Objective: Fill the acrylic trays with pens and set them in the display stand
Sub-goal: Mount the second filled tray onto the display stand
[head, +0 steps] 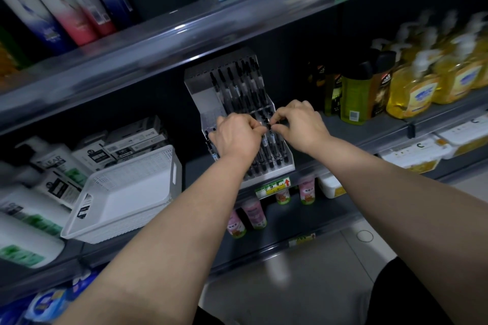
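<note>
Pens (237, 87) in upper tray (200, 92) and lower tray (286, 163), left hand (235, 137) and right hand (298, 124) pinched on lower-row pens.

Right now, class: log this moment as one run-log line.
phase: filling lower tray | left hand: grips pens | right hand: pinches one pen | upper tray: holds pens, in display stand

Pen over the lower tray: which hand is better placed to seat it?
Probably right: the right hand pinches the pen at its top, while the left hand grips spare pens.
</note>
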